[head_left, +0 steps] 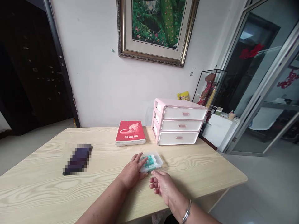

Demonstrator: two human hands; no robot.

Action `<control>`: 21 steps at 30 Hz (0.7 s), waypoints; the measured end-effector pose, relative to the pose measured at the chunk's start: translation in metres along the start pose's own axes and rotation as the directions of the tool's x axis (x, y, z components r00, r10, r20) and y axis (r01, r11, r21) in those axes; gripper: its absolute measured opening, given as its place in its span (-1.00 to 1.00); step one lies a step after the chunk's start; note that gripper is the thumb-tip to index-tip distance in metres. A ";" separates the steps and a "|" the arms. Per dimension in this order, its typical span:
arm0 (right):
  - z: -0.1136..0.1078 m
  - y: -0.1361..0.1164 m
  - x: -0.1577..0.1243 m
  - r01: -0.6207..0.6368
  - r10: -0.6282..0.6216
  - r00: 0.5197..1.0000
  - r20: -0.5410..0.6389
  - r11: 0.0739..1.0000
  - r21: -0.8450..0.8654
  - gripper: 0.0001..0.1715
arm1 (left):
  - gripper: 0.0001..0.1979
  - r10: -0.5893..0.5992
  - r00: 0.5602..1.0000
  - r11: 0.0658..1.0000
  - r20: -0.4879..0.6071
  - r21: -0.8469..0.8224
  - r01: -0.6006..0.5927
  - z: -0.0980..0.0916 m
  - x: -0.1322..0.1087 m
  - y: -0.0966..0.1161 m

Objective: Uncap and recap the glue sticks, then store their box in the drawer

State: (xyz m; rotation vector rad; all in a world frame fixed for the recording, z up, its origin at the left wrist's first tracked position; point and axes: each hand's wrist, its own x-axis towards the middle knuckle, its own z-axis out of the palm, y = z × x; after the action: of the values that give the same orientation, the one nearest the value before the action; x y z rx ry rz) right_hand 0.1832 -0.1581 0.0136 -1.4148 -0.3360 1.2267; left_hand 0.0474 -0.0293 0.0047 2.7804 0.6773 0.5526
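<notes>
A small clear plastic box (159, 158) sits near the front of the table, holding several white-and-green tubes (150, 161) that look like glue sticks. My left hand (134, 168) grips the box's left side, with fingers over the rim and the thumb at the near corner. Just in front of the box is my right hand (162, 185), palm turned left, its fingers loosely curled and apart. Nothing shows in it. Its thumb tip lies close to the near edge of the box; whether it touches is hard to tell.
Behind the box lie a stack of red-covered books (130, 132) and a pink-and-white three-drawer cabinet (182, 126), its drawers closed. A blurred dark object (78, 159) rests at the left of the wooden table (42, 186). The table's right corner is rounded.
</notes>
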 end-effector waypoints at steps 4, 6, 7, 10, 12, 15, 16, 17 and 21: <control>0.016 -0.006 -0.003 -0.098 0.098 0.995 -0.007 0.994 -0.054 -0.78 | -0.30 0.010 1.000 0.999 0.003 -0.030 -0.010 -0.002 -0.002 0.001; 0.022 -0.008 -0.002 -0.121 0.120 0.993 -0.017 0.992 -0.043 -0.77 | -0.31 0.006 1.000 0.999 0.013 -0.035 -0.005 -0.003 -0.003 0.002; 0.025 -0.008 -0.002 -0.119 0.118 0.993 -0.025 0.992 -0.029 -0.77 | -0.31 0.001 1.000 0.999 0.020 -0.034 -0.001 -0.003 -0.003 0.003; 0.029 -0.005 0.000 -0.089 0.091 0.995 -0.050 0.995 0.038 -0.77 | -0.28 0.001 1.000 1.000 0.026 -0.027 0.000 -0.004 -0.004 0.005; 0.031 -0.003 0.000 -0.075 0.079 0.996 -0.045 0.993 0.086 -0.76 | -0.26 0.002 1.000 1.000 0.024 -0.023 -0.001 -0.003 -0.004 0.007; 0.032 -0.002 0.001 -0.086 0.094 0.994 -0.060 0.989 0.122 -0.75 | -0.23 -0.002 1.000 1.000 0.017 -0.024 0.003 -0.002 -0.004 0.007; 0.033 -0.002 0.001 -0.090 0.099 0.992 -0.072 0.988 0.124 -0.75 | -0.23 -0.003 1.000 1.000 0.012 -0.027 0.003 -0.001 -0.004 0.008; 0.033 -0.002 0.001 -0.089 0.100 0.992 -0.080 0.988 0.124 -0.74 | -0.23 -0.002 1.000 1.000 0.008 -0.030 0.002 -0.001 -0.004 0.008; 0.033 -0.001 0.000 -0.047 0.054 0.996 -0.069 0.994 0.102 -0.68 | -0.28 -0.008 1.000 0.999 0.008 -0.037 0.009 0.000 -0.004 0.009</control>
State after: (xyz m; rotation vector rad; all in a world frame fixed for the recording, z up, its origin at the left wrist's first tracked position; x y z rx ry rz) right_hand 0.1576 -0.1394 0.0216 -1.3838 -0.1873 1.2139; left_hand 0.0481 -0.0391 0.0064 2.7425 0.6701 0.5470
